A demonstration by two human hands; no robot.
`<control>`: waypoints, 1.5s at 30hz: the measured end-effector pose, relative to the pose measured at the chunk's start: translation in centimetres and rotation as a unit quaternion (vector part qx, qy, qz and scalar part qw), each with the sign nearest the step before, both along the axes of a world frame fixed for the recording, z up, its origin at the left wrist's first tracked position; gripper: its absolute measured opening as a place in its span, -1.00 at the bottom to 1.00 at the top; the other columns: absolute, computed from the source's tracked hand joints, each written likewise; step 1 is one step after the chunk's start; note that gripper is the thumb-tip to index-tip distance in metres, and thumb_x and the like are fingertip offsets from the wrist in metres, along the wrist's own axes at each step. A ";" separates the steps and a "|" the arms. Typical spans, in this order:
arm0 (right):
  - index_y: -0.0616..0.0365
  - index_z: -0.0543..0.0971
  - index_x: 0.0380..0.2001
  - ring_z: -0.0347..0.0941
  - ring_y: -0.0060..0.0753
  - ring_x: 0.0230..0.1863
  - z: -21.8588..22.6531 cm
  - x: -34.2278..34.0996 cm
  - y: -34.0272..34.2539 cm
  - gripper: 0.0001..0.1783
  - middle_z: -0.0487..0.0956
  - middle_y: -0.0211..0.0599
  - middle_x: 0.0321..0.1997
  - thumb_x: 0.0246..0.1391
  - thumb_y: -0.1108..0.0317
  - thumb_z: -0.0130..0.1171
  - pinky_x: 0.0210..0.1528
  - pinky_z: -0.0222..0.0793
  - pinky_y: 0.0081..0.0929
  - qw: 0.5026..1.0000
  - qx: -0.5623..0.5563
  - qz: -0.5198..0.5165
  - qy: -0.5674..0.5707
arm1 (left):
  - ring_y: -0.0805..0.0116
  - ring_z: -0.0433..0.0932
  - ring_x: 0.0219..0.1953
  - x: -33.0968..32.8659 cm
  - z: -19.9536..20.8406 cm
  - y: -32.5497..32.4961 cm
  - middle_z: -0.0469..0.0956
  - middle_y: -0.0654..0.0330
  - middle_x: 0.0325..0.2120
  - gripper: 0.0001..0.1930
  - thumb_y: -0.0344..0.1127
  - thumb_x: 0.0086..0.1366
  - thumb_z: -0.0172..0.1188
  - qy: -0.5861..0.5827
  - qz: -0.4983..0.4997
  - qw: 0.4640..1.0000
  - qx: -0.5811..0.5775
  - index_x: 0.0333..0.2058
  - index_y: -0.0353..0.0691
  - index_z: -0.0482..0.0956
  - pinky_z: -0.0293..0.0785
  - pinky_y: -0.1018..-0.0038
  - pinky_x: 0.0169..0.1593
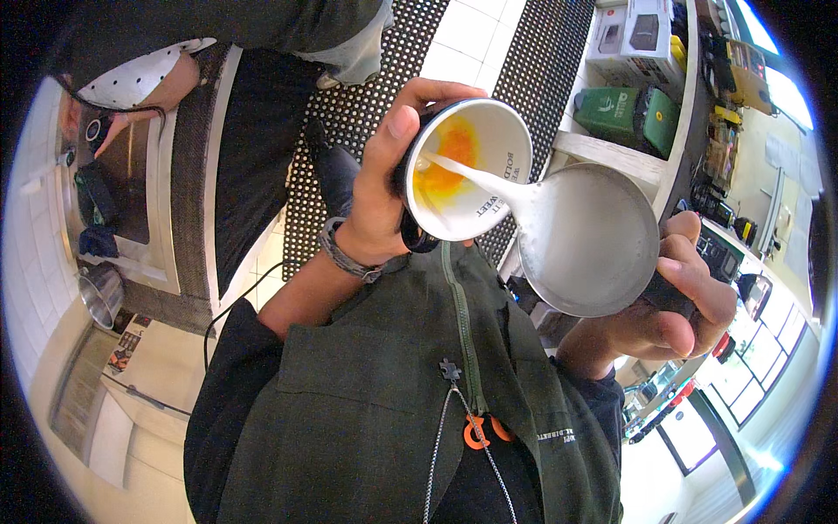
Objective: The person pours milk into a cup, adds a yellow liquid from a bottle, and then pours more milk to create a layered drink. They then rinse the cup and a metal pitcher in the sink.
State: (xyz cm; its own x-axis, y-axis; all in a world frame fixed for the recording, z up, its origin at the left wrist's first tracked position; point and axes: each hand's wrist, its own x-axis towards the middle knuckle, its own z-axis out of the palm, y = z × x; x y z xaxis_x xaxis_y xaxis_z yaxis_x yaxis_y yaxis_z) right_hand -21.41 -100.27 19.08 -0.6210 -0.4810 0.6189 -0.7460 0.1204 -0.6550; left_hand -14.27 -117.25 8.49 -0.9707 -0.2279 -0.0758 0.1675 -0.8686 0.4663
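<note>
My left hand [377,188] is closed around a cup [515,131], dark outside and white inside, tilted with its mouth toward the right. Orange-yellow liquid [454,144] shows inside it. Closed on the handle side of a round metal milk pitcher [602,236], my right hand [690,301] keeps it tipped toward the cup. A thin stream of white milk [480,177] runs from the pitcher's spout into the cup. The spout is just beside the cup's rim. The pitcher's handle is mostly hidden by my fingers.
Black perforated mats [384,65] cover the white-tiled floor. Right of them, a green bin [602,118] and a box [642,39] sit on a low shelf under a counter. At the upper left, a person in dark clothes [236,26] stands close by. A metal bucket [102,293] is farther left.
</note>
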 end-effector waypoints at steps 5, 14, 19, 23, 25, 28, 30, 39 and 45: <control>0.17 0.37 -0.38 0.14 -0.55 -0.67 0.5 -0.5 -0.2 -0.35 0.35 -0.33 -0.76 0.13 -0.31 -0.15 -0.52 0.04 -0.54 0.999 0.015 -0.024 0.022 | 0.30 0.64 -0.42 0.0 0.6 -0.2 0.49 -0.01 -0.20 -0.45 0.10 0.37 -0.24 -0.011 0.002 1.000 -0.003 0.05 -0.29 0.23 0.62 0.50 -0.60; 0.29 0.39 -0.35 0.12 -0.46 -0.68 -0.2 0.5 -0.2 -0.39 0.36 -0.26 -0.73 0.08 -0.18 0.08 -0.57 -0.02 -0.44 0.999 -0.030 -0.028 -0.012 | 0.28 0.64 -0.36 0.1 0.4 0.0 0.48 -0.01 -0.16 -0.43 0.11 0.37 -0.26 -0.006 0.013 1.000 0.024 0.07 -0.31 0.22 0.64 0.48 -0.55; 0.29 0.37 -0.32 0.07 -0.51 -0.72 -0.3 0.0 0.5 -0.38 0.35 -0.28 -0.75 0.07 -0.18 0.08 -0.58 -0.06 -0.44 1.000 -0.020 0.021 0.004 | 0.27 0.64 -0.33 0.1 0.5 0.3 0.48 -0.01 -0.16 -0.42 0.11 0.37 -0.27 -0.019 0.028 0.999 0.015 0.07 -0.33 0.21 0.64 0.47 -0.54; 0.25 0.36 -0.32 0.09 -0.52 -0.71 0.2 -0.4 0.5 -0.39 0.35 -0.29 -0.75 0.10 -0.21 0.00 -0.54 -0.01 -0.46 0.999 -0.006 0.037 0.012 | 0.27 0.64 -0.34 0.4 0.3 0.0 0.48 -0.02 -0.16 -0.41 0.11 0.37 -0.27 0.001 0.014 1.000 0.000 0.07 -0.33 0.22 0.65 0.47 -0.53; 0.19 0.36 -0.34 0.13 -0.54 -0.68 0.4 0.0 -0.2 -0.38 0.36 -0.32 -0.74 0.14 -0.26 -0.12 -0.50 0.06 -0.48 1.000 0.003 -0.007 0.018 | 0.27 0.64 -0.34 0.4 0.4 0.0 0.48 -0.02 -0.16 -0.41 0.11 0.36 -0.27 0.003 0.013 1.000 -0.008 0.07 -0.33 0.22 0.65 0.48 -0.54; 0.17 0.36 -0.36 0.16 -0.53 -0.68 0.3 0.0 -1.0 -0.37 0.36 -0.32 -0.75 0.15 -0.28 -0.16 -0.48 0.09 -0.50 0.997 0.006 -0.064 0.042 | 0.27 0.64 -0.34 0.4 0.5 -0.1 0.49 -0.02 -0.17 -0.42 0.11 0.36 -0.27 -0.005 0.015 1.000 0.003 0.07 -0.32 0.22 0.64 0.48 -0.54; 0.17 0.36 -0.37 0.16 -0.52 -0.68 0.6 -0.1 -0.8 -0.36 0.34 -0.31 -0.76 0.15 -0.29 -0.17 -0.48 0.09 -0.50 0.996 0.018 -0.067 0.047 | 0.27 0.64 -0.34 0.4 0.9 0.1 0.49 -0.01 -0.18 -0.42 0.11 0.36 -0.28 -0.018 0.024 0.999 0.016 0.07 -0.32 0.23 0.64 0.48 -0.54; 0.17 0.35 -0.37 0.16 -0.50 -0.68 0.2 0.5 -0.5 -0.32 0.32 -0.31 -0.78 0.15 -0.34 -0.25 -0.43 0.12 -0.48 0.993 0.054 -0.090 0.061 | 0.28 0.63 -0.31 0.6 1.0 -0.3 0.48 0.00 -0.13 -0.42 0.12 0.36 -0.28 -0.033 0.024 0.999 0.024 0.05 -0.31 0.28 0.64 0.46 -0.52; 0.26 0.35 -0.35 0.25 -0.42 -0.67 0.1 0.3 -0.4 -0.34 0.41 -0.15 -0.70 0.13 -0.27 -0.10 -0.49 0.14 -0.42 0.999 -0.025 -0.024 0.025 | 0.29 0.62 -0.24 0.6 0.9 -0.1 0.47 -0.01 -0.12 -0.41 0.12 0.36 -0.30 -0.029 0.041 0.999 0.014 0.03 -0.34 0.30 0.66 0.46 -0.47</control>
